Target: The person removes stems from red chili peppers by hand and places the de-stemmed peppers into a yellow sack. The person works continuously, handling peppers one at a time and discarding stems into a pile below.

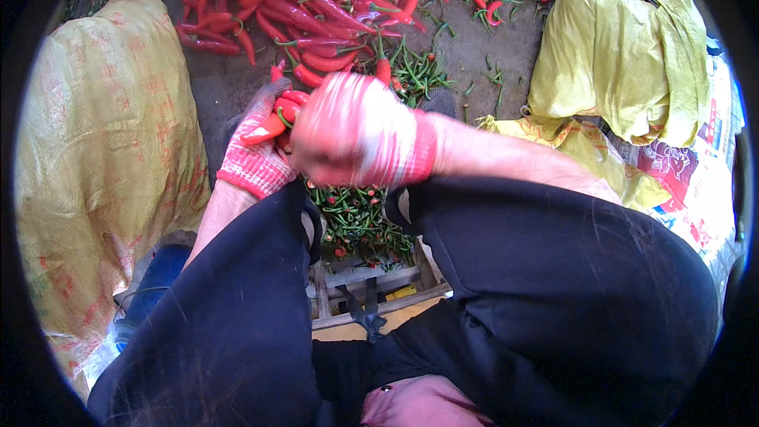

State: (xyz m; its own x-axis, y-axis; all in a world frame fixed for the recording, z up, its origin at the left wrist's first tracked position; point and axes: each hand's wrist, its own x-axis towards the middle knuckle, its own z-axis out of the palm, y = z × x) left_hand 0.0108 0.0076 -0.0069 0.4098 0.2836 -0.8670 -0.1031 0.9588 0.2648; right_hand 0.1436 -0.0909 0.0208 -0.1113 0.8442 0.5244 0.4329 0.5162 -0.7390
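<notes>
My left hand (255, 154), in a red-and-white knitted glove, holds several red chili peppers (267, 129). At least one of them has a green stem. My right hand (362, 130), gloved the same way, is blurred and passes in front of the left hand's fingertips. Whether it grips anything is hidden. Just above its knuckles shows a single red chili (383, 69) with its stem upward; I cannot tell if the hand touches it. Beyond both hands spreads a large heap of red chilies (308, 6) on the ground.
Cut green stems (362, 219) cover the ground between my legs, and another stem pile (418, 74) lies beyond my right hand. A full woven sack (112, 118) stands at left. At right are a yellow sack (599, 59) and printed bags (670, 172). Below is a wooden seat frame (379, 279).
</notes>
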